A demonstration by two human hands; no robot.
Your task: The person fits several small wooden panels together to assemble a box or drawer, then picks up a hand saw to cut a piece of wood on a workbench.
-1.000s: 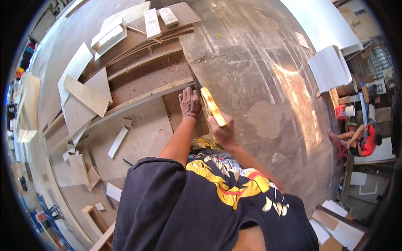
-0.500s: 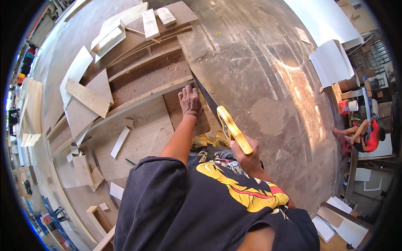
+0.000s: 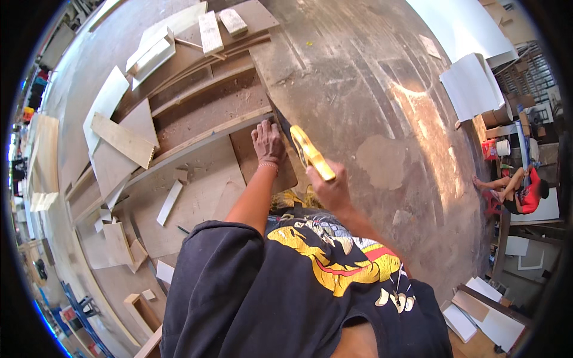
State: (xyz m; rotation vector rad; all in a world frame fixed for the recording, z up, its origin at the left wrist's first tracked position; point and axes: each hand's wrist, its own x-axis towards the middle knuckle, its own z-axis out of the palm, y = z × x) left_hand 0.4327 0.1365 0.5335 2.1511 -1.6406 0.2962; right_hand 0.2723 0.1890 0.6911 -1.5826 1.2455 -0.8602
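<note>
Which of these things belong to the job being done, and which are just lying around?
Seem to belong to the job:
yellow-handled saw, gripped by the right hand
brown board, under the left hand
long wooden strip, beside the saw's blade

Apparently just lying about:
pale plank on the left
narrow whitish strip
large white sheet, upper right

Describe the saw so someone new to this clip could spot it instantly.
From the dark shirt at the bottom, follow the right forearm up to the right hand. It grips the saw, beside the wooden frame's end. The bright yellow handle sets it apart from the paler wood pieces.
</note>
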